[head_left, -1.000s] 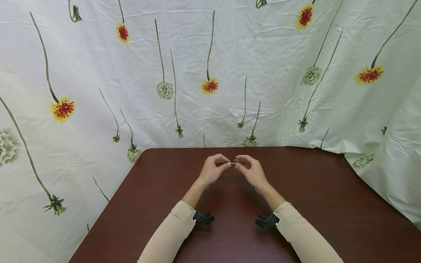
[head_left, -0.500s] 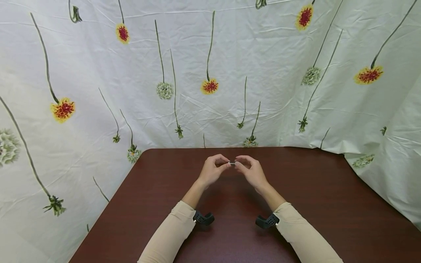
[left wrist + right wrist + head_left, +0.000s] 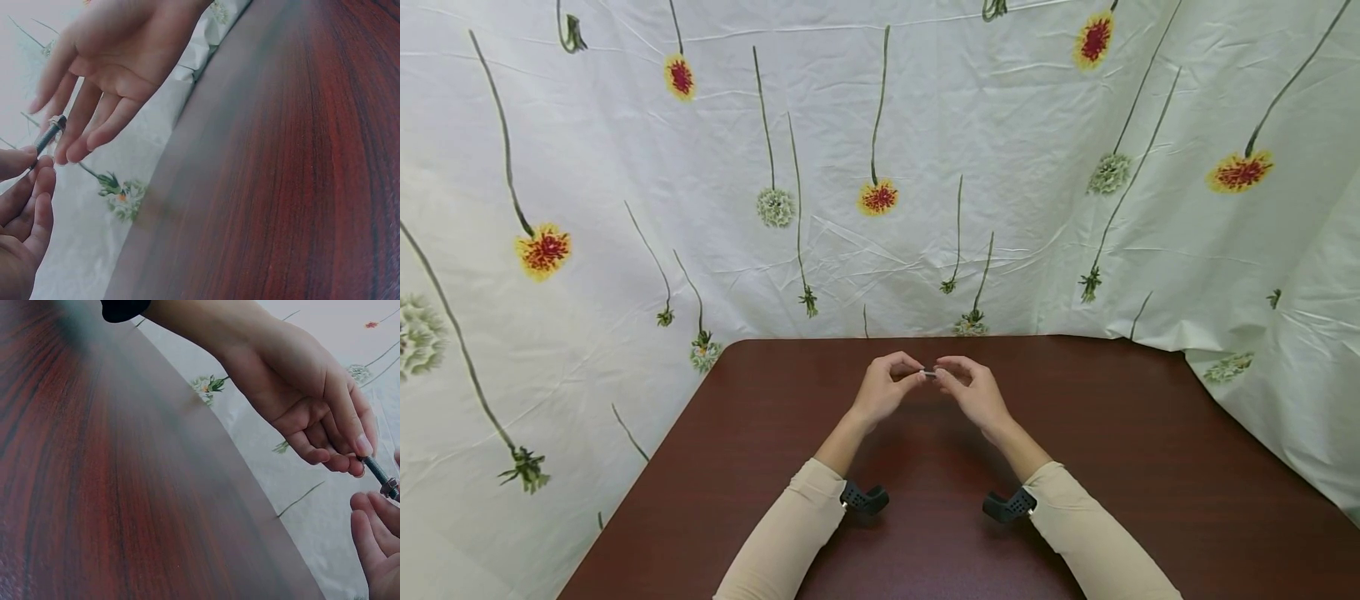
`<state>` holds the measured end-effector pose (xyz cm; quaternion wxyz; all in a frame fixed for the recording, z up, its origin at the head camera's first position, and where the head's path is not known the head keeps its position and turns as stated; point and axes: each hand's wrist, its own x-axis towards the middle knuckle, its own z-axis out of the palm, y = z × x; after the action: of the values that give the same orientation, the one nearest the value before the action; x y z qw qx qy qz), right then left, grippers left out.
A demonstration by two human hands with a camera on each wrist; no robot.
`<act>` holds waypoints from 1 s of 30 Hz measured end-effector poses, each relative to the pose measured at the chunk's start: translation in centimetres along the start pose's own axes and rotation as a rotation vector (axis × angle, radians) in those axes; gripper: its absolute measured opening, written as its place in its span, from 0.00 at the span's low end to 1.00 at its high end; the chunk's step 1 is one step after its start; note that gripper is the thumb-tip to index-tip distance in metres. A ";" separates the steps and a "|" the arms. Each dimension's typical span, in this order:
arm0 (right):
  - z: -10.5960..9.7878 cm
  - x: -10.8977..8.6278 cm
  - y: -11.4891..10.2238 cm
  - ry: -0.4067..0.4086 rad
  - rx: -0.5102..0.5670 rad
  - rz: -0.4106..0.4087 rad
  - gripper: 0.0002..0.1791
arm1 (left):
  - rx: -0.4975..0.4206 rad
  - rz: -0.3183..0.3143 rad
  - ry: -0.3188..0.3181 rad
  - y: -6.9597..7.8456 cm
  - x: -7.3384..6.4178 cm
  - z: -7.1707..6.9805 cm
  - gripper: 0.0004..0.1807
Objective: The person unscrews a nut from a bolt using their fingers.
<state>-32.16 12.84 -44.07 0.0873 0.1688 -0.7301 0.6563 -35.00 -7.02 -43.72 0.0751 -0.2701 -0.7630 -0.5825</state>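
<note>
A small metal bolt (image 3: 375, 467) is held in the air between the two hands, with a nut (image 3: 389, 487) threaded near its right-hand end. My left hand (image 3: 878, 389) pinches the other end of the bolt between thumb and fingers. My right hand (image 3: 977, 396) surrounds the nut end. In the left wrist view the right fingers (image 3: 100, 119) are loosely spread, one passing behind the nut, with the thumb standing off it. Seen from the right wrist, the right fingertips (image 3: 369, 503) lie right beside the nut.
Both hands are above a dark red-brown wooden table (image 3: 775, 417), near its far edge. A white cloth (image 3: 925, 125) printed with flowers hangs behind the table and along its sides. Black bands (image 3: 865, 498) are worn at both wrists, below beige sleeves.
The right fingertips shift slightly around the nut end of the bolt. The left hand and both forearms stay in place.
</note>
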 end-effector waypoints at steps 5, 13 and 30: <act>0.0 0.0 0.1 -0.003 -0.024 -0.002 0.12 | -0.013 0.003 -0.005 -0.1 0.0 0.0 0.07; -0.2 0.3 0.3 -0.012 0.040 0.025 0.15 | 0.003 -0.007 -0.006 0.1 0.0 -0.1 0.05; -0.1 0.0 -0.1 0.002 0.090 0.024 0.12 | -0.031 -0.012 -0.016 0.2 0.0 -0.1 0.05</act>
<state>-32.16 12.89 -43.97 0.0723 0.1629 -0.7018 0.6897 -34.89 -7.07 -43.49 0.0611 -0.2713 -0.7561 -0.5924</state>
